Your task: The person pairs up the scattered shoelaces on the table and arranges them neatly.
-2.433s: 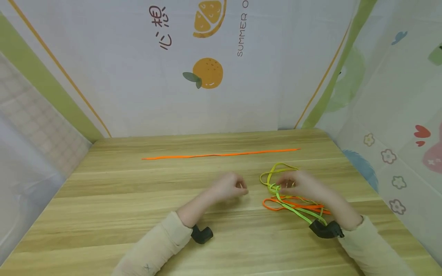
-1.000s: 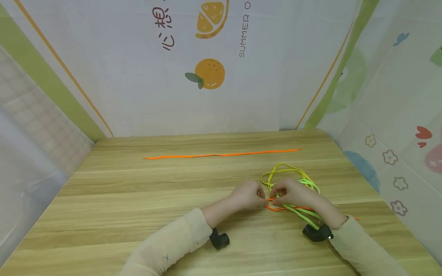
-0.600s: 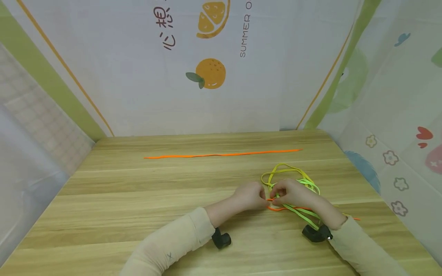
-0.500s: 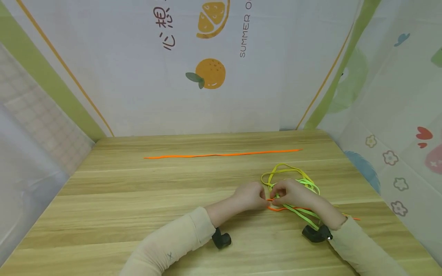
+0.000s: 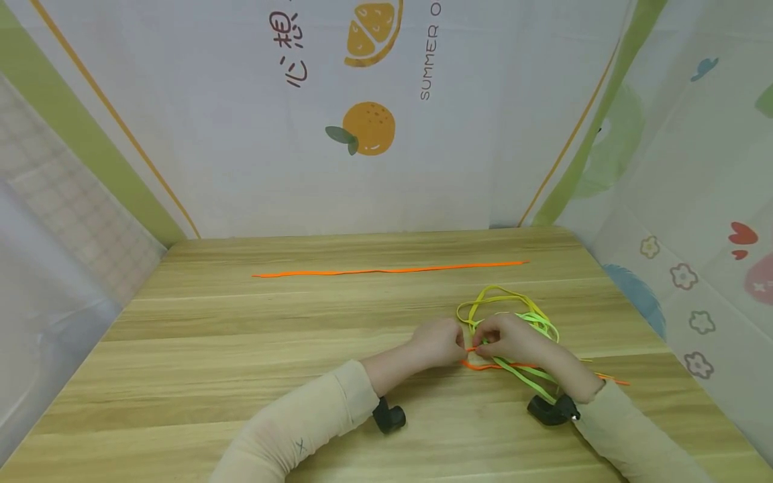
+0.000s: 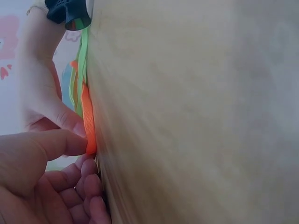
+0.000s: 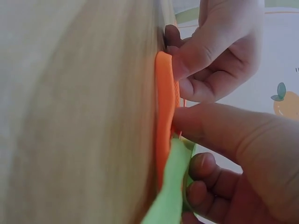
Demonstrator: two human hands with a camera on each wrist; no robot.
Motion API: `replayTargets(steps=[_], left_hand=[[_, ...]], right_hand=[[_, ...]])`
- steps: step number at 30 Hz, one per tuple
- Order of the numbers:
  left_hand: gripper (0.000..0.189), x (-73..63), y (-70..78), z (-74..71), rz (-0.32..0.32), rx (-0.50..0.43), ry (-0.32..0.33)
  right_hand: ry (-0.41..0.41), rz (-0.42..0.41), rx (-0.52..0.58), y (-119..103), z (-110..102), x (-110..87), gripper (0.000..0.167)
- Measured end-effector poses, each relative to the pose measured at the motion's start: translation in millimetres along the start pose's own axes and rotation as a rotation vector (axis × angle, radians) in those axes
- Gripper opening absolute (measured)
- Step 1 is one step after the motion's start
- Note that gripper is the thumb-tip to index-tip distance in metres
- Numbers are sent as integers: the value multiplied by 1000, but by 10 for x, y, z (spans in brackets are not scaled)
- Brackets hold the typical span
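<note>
I have both hands low over the tabletop [image 5: 241, 376], right of its middle, close together but not touching as far as I can tell. The left hand [image 5: 439, 342] pinches the looped orange lace [image 5: 480, 367] by its bend, and the right hand [image 5: 513, 335] pinches the same lace just beside it. That lace runs back under the green lace [image 5: 522, 378] toward the right edge, where an orange tip shows past the forearm; whether it is the same lace I cannot tell. My main worry is a snag: the strands cross under my right hand, so a sharp pull on the orange could drag the green along, and the yellow lace [image 5: 507, 294] lying nearer the far edge too, and tighten the tangle. The green also passes right by my right fingers in that wrist view, so a careless squeeze could catch it with the orange. My right wrist camera [image 5: 552, 410] sits against the green strands and could hook one if I lift. The lace is flat and narrow, so a loose pinch might let it slip or twist. The straight orange lace [image 5: 386, 271] along the far edge could be skewed by a trailing strand.
</note>
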State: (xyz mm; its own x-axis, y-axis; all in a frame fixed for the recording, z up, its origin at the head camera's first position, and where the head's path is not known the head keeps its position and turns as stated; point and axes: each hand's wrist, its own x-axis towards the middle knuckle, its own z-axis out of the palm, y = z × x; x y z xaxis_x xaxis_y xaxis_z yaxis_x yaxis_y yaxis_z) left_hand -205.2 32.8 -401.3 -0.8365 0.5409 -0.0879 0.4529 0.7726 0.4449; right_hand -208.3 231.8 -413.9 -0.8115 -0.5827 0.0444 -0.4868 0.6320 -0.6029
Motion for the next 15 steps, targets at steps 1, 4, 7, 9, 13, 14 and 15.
replayTargets(steps=[1, 4, 7, 9, 13, 14, 15], left_hand=[[16, 4, -9, 0, 4, -12, -4], [15, 17, -41, -3, 20, -51, -14], [15, 23, -71, -9, 41, -97, -15], [16, 20, -86, -13, 55, -134, -17], [20, 15, -108, -23, 74, -234, -31], [20, 16, -113, -23, 79, -259, -32], [20, 15, -118, -24, 84, -288, -38]], right_hand=[[-1, -1, 4, -2, 1, 1, 11], [0, -13, 0, -7, 2, 3, 12], [-1, -23, -4, -10, 4, 3, 12], [-1, -29, -6, -11, 4, 1, 12], [5, -25, 7, -27, 6, -3, 14], [9, -25, 9, -30, 5, -3, 15], [14, -28, 11, -34, 6, -4, 16]])
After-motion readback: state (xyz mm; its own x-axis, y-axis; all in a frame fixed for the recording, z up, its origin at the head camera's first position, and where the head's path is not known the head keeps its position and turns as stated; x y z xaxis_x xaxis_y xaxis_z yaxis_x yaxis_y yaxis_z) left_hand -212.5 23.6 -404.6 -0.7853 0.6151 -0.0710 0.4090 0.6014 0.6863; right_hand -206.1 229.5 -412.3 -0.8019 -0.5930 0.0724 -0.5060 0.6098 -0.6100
